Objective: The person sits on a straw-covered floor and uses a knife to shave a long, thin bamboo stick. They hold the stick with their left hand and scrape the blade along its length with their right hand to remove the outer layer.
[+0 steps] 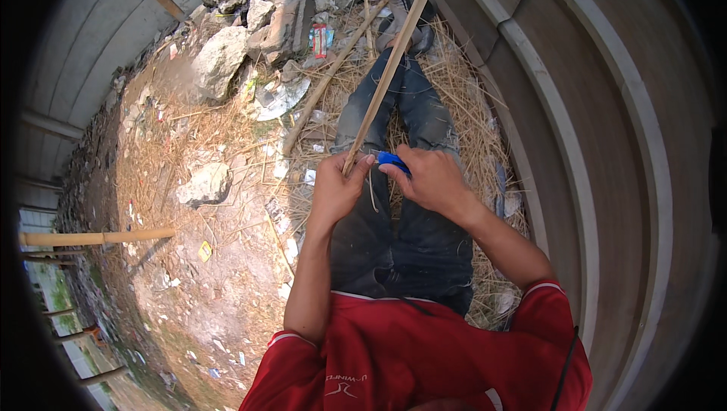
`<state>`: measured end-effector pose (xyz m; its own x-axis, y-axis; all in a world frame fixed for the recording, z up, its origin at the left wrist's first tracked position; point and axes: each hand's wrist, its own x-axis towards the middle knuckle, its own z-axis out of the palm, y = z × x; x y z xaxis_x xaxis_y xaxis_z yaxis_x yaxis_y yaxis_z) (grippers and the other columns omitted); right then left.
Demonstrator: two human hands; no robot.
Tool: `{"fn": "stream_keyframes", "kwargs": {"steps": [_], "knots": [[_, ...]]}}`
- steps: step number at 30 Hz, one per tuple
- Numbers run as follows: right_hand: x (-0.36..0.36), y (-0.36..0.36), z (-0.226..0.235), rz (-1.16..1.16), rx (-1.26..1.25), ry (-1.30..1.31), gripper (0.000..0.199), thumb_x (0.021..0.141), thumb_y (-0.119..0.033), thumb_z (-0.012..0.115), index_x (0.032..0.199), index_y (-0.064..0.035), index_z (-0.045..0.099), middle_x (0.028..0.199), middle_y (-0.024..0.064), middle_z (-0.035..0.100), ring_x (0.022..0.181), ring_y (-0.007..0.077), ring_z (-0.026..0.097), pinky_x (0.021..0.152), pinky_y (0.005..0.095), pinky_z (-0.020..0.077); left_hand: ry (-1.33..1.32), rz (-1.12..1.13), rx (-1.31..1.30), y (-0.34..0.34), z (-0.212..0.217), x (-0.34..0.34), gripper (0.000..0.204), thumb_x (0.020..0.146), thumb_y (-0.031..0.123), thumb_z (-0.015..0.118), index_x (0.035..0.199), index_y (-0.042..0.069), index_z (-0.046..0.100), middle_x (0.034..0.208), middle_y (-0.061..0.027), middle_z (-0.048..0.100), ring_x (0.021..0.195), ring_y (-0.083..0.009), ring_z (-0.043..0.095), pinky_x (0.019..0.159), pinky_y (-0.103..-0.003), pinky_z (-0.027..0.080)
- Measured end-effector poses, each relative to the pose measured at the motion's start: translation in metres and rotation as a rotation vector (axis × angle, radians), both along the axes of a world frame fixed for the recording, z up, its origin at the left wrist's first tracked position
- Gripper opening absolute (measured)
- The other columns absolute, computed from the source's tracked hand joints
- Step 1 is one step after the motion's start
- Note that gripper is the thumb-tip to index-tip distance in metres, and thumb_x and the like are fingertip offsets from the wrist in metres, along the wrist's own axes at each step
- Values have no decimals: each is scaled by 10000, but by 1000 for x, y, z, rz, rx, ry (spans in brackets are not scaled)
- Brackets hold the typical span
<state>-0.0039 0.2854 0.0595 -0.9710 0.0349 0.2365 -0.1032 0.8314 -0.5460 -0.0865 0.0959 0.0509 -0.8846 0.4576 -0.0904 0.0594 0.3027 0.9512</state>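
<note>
Gripping a bamboo stick (390, 63), left hand (335, 188) faces right hand (428, 180) clutching blue tool (394, 160).

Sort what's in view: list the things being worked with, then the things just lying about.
In use: bamboo strip in left hand; blue-handled tool in right hand.

Lying about: second bamboo stick, rocks, straw, litter, bamboo pole.

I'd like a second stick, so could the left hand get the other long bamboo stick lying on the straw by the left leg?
Probably not right away: the left hand grips a thin bamboo strip, and the loose bamboo stick lies well ahead.
</note>
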Motion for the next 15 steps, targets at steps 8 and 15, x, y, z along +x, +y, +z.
{"fn": "stream_keyframes", "kwargs": {"steps": [8,15], "knots": [[-8,-2,-4,-216,-54,76,366,969,-387,695,915,-35,608,769,207,695,732,426,700,602,536,531,12,-15,-77,3,1,5,225,958,204,727,868,-2,747,638,37,574,600,-45,474,546,-266,360],[-14,19,5,-161,-490,-106,386,927,-392,774,988,-20,689,681,96,627,614,185,572,592,331,465,35,61,-82,0,5,7,242,961,224,734,877,-3,747,649,18,614,617,-57,518,569,-275,401]]}}
